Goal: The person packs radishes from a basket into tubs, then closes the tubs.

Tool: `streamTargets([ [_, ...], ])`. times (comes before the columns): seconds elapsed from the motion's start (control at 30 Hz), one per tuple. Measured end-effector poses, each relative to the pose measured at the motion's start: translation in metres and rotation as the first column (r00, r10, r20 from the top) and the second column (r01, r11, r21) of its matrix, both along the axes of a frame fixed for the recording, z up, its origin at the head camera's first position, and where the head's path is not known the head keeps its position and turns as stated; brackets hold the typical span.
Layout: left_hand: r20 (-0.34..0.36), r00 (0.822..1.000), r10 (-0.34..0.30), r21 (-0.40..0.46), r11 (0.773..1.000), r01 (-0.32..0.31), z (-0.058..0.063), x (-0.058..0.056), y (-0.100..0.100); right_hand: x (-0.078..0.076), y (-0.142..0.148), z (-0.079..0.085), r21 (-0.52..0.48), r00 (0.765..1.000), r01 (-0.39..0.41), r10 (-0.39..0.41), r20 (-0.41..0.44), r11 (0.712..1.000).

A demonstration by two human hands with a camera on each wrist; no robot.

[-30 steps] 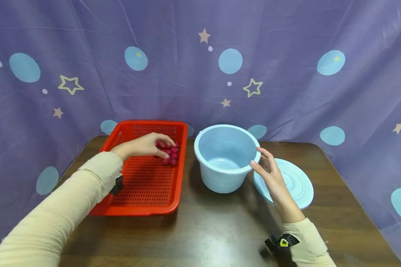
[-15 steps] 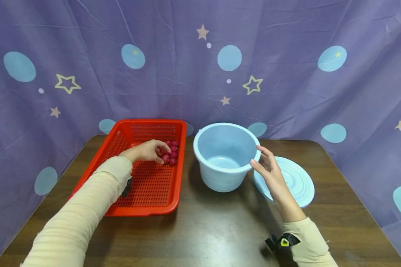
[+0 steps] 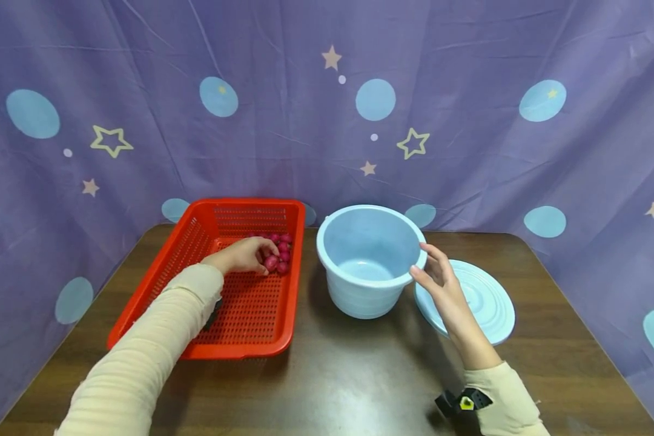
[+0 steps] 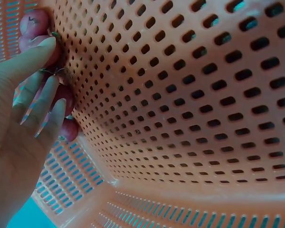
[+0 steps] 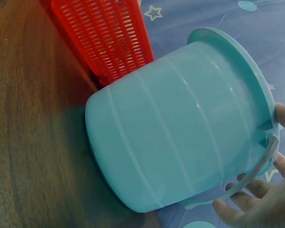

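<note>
Head view: person's L hand (image 3: 247, 253) is inside a red rectangular plastic basket w/ slotted sides (image 3: 296, 297), at a cluster of small round purplish-red onions (image 3: 284, 257). Onions sit at & just past its fingertips, nr the basket's R wall; basket floor lies below the palm. L wrist view: thumb lies over one onion, other fingers over those next to it, w/ a gap btwn thumb & fingers; can't tell if any onion is pinched.

R hand (image 3: 444, 281) is at a pale-blue round plastic bucket (image 3: 362, 300), which stands upright to that hand's L; its inside bottom shows. Thumb & index are apart, tips touching the rim; R wrist view shows the other fingers spread beside a thin pale curved handle (image 5: 259, 168), unclear if they touch it.

Pale-blue round plastic lid (image 3: 493, 306) lies to the R of R hand, partly hidden by it. Brown wood-grain table (image 3: 327, 375) is under all this; purple cloth backdrop w/ stars & blue spots (image 3: 289, 163) hangs beyond both hands. Cream sleeves (image 3: 142, 357) cover both forearms.
</note>
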State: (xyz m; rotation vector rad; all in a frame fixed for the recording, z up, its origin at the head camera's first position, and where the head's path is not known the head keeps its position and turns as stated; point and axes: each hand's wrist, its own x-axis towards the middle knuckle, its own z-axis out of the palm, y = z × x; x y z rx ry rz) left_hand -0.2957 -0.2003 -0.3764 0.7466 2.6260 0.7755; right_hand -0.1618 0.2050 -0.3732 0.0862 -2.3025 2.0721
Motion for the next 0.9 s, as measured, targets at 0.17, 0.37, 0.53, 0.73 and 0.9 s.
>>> streamTargets([
  [0.17,-0.051,0.999,-0.016,-0.015,1.000,0.015,-0.002,0.000,-0.001,0.001,0.000,-0.001,-0.003,1.000,0.001,-0.001,-0.003,1.000],
  [0.37,-0.098,0.994,-0.040,-0.033,0.999,0.036,-0.003,-0.001,-0.005,0.000,0.000,-0.002,-0.010,1.000,0.000,0.000,-0.008,1.000],
  [0.53,-0.058,0.998,0.008,-0.098,0.995,-0.013,0.006,0.005,0.001,-0.001,0.000,-0.002,-0.006,1.000,0.002,-0.002,-0.013,1.000],
  [0.73,-0.087,0.996,0.013,-0.077,0.997,-0.019,0.018,0.016,0.012,-0.002,0.000,-0.001,-0.002,1.000,0.001,-0.001,-0.015,1.000],
  [0.9,-0.102,0.995,-0.020,-0.032,0.999,0.017,0.034,0.029,0.021,-0.001,-0.001,-0.001,-0.004,1.000,0.000,0.000,-0.010,1.000],
])
